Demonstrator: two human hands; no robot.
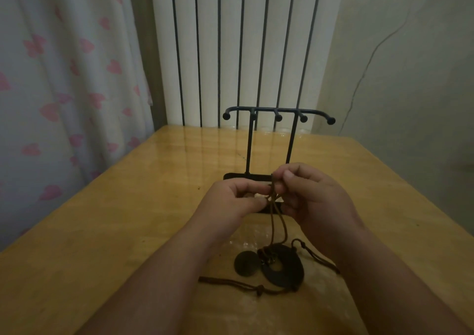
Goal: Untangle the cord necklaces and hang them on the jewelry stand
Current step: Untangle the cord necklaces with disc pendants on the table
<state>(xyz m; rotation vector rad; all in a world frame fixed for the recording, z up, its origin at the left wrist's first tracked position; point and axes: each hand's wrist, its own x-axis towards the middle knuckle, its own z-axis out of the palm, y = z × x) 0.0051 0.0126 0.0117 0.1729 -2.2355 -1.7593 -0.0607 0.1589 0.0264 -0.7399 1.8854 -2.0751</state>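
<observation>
Glossy wood table [128,232]; matt black metal stand [278,110]; woven cords [275,221].

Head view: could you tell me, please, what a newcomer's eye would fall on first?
Both hands at the centre, the left hand and right hand pinching a brown cord above the table. Behind them stands the black jewelry stand, its hooks bare; below, two dark pendants lie on the table.

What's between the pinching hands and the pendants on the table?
Head view: brown cord strands, running from the left hand and right hand down to the pendants.
</observation>
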